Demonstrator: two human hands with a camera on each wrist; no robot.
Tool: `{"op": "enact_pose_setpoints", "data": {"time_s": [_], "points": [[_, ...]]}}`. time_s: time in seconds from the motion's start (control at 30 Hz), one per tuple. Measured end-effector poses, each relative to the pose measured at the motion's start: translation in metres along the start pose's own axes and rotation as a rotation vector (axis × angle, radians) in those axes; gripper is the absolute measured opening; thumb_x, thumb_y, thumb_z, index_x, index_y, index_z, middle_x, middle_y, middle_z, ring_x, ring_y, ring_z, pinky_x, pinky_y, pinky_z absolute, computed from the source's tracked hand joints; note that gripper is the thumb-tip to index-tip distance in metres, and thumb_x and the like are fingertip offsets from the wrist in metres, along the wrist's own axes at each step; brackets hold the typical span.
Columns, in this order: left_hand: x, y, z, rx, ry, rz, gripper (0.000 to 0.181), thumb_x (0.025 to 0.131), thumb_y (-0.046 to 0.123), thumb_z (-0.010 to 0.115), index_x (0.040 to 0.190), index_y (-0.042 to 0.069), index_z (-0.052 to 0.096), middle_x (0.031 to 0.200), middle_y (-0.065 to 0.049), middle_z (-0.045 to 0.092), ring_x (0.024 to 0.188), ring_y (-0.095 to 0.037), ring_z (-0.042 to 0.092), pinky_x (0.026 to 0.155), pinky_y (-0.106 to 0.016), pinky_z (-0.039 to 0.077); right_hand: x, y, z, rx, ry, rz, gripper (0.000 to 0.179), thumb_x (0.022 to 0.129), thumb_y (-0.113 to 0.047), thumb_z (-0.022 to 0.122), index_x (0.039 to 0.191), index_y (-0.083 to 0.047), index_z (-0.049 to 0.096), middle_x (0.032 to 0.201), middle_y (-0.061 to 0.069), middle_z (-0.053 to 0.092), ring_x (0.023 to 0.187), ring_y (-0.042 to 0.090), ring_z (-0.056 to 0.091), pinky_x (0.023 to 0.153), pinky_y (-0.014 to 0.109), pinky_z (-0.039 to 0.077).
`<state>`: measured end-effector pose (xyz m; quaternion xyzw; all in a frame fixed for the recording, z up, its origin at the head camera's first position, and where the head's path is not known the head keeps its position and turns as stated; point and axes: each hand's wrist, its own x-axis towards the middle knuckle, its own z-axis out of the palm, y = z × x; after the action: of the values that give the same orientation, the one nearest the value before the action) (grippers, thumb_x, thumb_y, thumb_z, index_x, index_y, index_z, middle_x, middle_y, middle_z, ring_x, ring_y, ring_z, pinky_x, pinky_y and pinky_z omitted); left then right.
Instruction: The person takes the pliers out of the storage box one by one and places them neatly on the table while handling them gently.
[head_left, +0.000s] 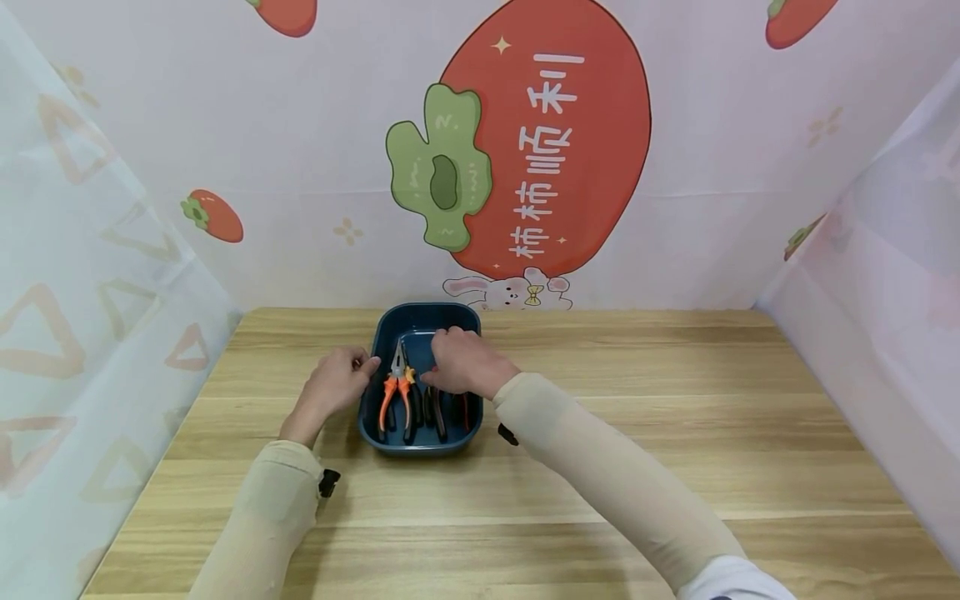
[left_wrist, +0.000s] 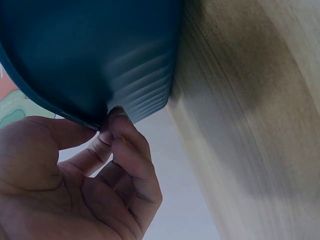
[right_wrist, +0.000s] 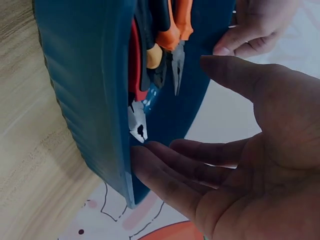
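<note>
Left hand (head_left: pixel 335 386): pinching left rim of blue bin (head_left: pixel 422 451)
Right hand (head_left: pixel 463 364): spread, inside bin's right half
Red-handled pliers (right_wrist: pixel 138 87): inside bin, by right wall
Bin step: apparently reaching for those pliers; next, probably needing a grip

Wooden table (head_left: pixel 660 467), light brown with grain stripes, meets pale back wall (head_left: pixel 300 125). Printed on wall: huge red fruit (head_left: pixel 592 167), green leaves (head_left: pixel 408 171), column of white writing (head_left: pixel 545 150), small rabbit (head_left: pixel 510 293) below. Left wall (head_left: pixel 45 208): faded triangle outlines (head_left: pixel 63 331). Right wall (head_left: pixel 885 292): whitish with pink tints. Light soft, fairly even.
</note>
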<state>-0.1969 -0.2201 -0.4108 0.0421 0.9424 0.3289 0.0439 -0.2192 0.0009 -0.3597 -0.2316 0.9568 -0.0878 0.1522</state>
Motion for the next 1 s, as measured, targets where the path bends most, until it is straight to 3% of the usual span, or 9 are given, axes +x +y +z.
{"op": "enact_pose_setpoints", "data": {"time_s": [0.23, 0.4, 0.53, 0.83, 1.0], "points": [[0.000, 0.001, 0.000, -0.001, 0.002, 0.010, 0.033, 0.108, 0.025, 0.050, 0.085, 0.002, 0.061, 0.064, -0.005, 0.052, 0.052, -0.020, 0.044, 0.049, -0.032, 0.035, 0.005, -0.001, 0.007, 0.036, -0.037, 0.047, 0.034, 0.097, -0.043, 0.069, 0.104, -0.010, 0.067, 0.097, 0.004, 0.059, 0.081, 0.017, 0.059, 0.068, 0.027, 0.052], [0.000, 0.001, 0.000, 0.005, 0.005, 0.004, 0.033, 0.107, 0.024, 0.051, 0.085, 0.002, 0.061, 0.064, -0.006, 0.053, 0.051, -0.020, 0.044, 0.048, -0.032, 0.034, 0.008, -0.003, 0.012, 0.010, -0.027, 0.068, 0.033, 0.097, -0.045, 0.068, 0.085, -0.014, 0.070, 0.084, 0.001, 0.060, 0.074, 0.016, 0.059, 0.060, 0.024, 0.048], [0.001, 0.001, 0.001, 0.008, 0.005, -0.003, 0.033, 0.107, 0.025, 0.051, 0.084, 0.004, 0.061, 0.065, -0.006, 0.054, 0.051, -0.019, 0.044, 0.049, -0.032, 0.035, 0.008, -0.006, 0.016, -0.027, -0.024, 0.077, 0.036, 0.097, -0.048, 0.067, 0.086, -0.014, 0.072, 0.083, 0.001, 0.061, 0.073, 0.016, 0.059, 0.060, 0.025, 0.048], [0.001, 0.000, 0.001, 0.002, 0.008, -0.008, 0.032, 0.107, 0.024, 0.051, 0.086, 0.004, 0.062, 0.066, -0.006, 0.054, 0.053, -0.021, 0.045, 0.050, -0.033, 0.036, 0.011, -0.008, 0.023, -0.093, -0.036, 0.096, 0.045, 0.095, -0.053, 0.067, 0.110, -0.011, 0.073, 0.088, 0.004, 0.061, 0.076, 0.020, 0.059, 0.059, 0.028, 0.048], [0.001, 0.000, 0.002, 0.002, 0.011, -0.016, 0.032, 0.107, 0.025, 0.051, 0.085, 0.004, 0.062, 0.065, -0.006, 0.054, 0.053, -0.020, 0.045, 0.050, -0.032, 0.036, 0.014, -0.007, 0.027, -0.119, -0.010, 0.070, 0.034, 0.096, -0.046, 0.069, 0.096, -0.012, 0.074, 0.083, 0.003, 0.061, 0.076, 0.021, 0.058, 0.060, 0.029, 0.048]]}}
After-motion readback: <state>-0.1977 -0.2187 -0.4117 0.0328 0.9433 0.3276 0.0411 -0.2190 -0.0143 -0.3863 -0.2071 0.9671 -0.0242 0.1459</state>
